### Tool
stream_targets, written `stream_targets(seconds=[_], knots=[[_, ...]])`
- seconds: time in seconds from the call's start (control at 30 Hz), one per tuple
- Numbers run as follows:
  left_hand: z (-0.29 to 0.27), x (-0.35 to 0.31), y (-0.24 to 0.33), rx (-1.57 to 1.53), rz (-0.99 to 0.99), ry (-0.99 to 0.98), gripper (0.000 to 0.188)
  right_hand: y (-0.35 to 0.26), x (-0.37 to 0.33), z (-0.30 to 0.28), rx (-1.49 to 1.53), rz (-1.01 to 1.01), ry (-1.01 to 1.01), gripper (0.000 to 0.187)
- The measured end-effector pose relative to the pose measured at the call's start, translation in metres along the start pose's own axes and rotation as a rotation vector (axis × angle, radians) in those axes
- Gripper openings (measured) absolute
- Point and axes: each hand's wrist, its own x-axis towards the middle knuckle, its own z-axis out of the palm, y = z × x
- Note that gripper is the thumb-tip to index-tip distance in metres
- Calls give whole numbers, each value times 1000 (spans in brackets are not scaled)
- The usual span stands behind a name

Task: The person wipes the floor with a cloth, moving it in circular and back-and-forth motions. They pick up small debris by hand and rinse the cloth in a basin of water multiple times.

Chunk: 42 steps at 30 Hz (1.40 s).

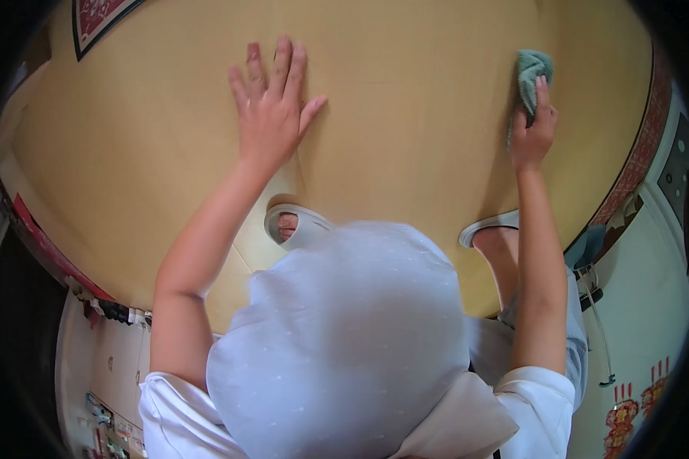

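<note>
Fingers spread, my left hand (pixel 272 115) rests palm down on the yellowish floor (pixel 406 130), with nothing in it. Farther right, my right hand (pixel 536 130) grips a folded green cloth (pixel 534 67). The cloth looks textured like a towel and lies against the floor under my fingers; part of it is hidden by the hand. Both arms reach forward, well apart from each other.
My feet are in pale slippers: the left slipper (pixel 302 223) and the right slipper (pixel 486 223). A red patterned mat (pixel 103 19) with a dark border lies at the far left. A patterned red strip (pixel 635 172) runs along the right. Light fabric (pixel 344 329) covers the near middle.
</note>
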Motion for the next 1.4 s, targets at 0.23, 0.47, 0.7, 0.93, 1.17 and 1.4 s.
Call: stream_targets(seconds=[0.23, 0.47, 0.7, 0.93, 1.17, 1.4], knots=[[24, 64, 65, -381, 33, 208, 84, -26, 48, 45, -188, 561, 134, 53], [22, -7, 72, -286, 336, 23, 61, -86, 71, 78, -150, 412, 169, 49], [-4, -61, 18, -472, 487, 250, 27, -236, 130, 117, -58, -195, 282, 24], [-33, -100, 23, -742, 372, 202, 25, -318, 59, 115, 493, -812, -339, 48], [-30, -117, 49, -851, 250, 331, 26, -250, 125, 79, 641, -188, -252, 37], [-23, -89, 37, -680, -91, 553, 26, -204, 160, 92, 54, 130, 54, 47]])
